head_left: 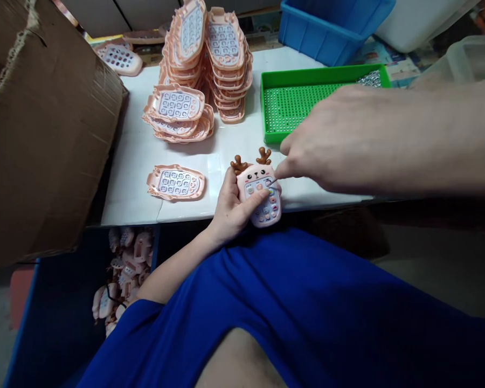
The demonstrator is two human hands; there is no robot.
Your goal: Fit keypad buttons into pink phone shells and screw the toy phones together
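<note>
My left hand (234, 207) is wrapped round a pink toy phone (258, 215) with a painted animal face and two brown antlers. Its thumb lies across the buttons. From the right, my right hand (319, 145) reaches over to the phone's upper right buttons, its fingers closed together. Something thin seems to show at those fingertips, too small to make out. Left of the phone, a single pink phone shell (175, 182) with its keypad inside lies on the white table (133, 207). Stacked shells (178, 105) stand behind it.
A green perforated tray (267, 108) holds small metal parts (371, 79) in its far corner. Behind it stands a blue bin (319, 35). A cardboard box (52, 134) bounds the left. Below the table edge, a dark blue crate (56, 312) holds several pink toy phones (129, 264).
</note>
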